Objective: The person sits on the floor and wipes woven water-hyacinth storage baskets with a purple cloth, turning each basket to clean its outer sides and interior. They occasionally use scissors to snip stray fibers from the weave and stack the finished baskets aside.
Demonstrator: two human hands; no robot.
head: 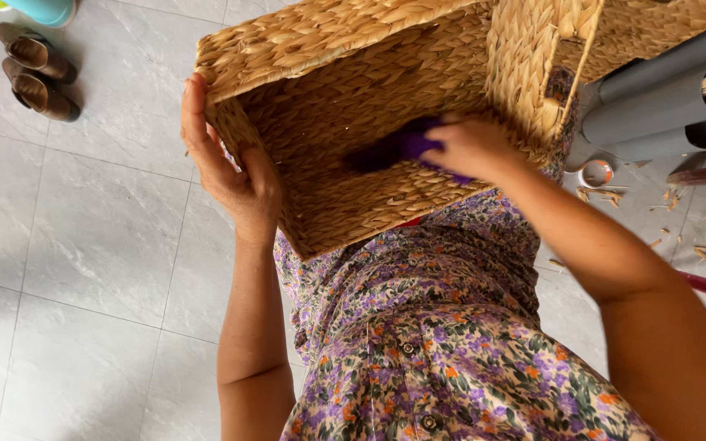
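- Two bare hands were on one large woven basket (353, 98), straw-coloured and box-shaped, tipped so its open mouth faced the person.
- Left hand (234, 167) was clamped on the basket's left rim: fingers ran up along the outer edge, thumb hooked inside against the weave. It held the basket steady in front of the body.
- Right hand (471, 147) reached into the basket's mouth, fingers closed around a purple cloth (398, 149). The cloth was pressed against the inner back wall, roughly mid-height; its far end was blurred.
- Basket rested low against the person's front, its lower edge touching the floral dress (435, 343), which was purple, orange and green, with small buttons down the middle.
- A cut-out handle hole (561, 82) showed in the basket's right side wall.
- Floor (83, 261) was pale grey tile with thin grout lines.
- One pair of brown shoes (34, 72) lay on the tiles at upper left, well apart from the basket; a teal container (42, 10) sat just above them, mostly cut off by the frame.
- At right, several grey pipes (663, 98) lay stacked, open ends toward the right.
- Near the pipes, a small roll of tape (596, 173) sat on the floor among scattered straw scraps (680, 224).
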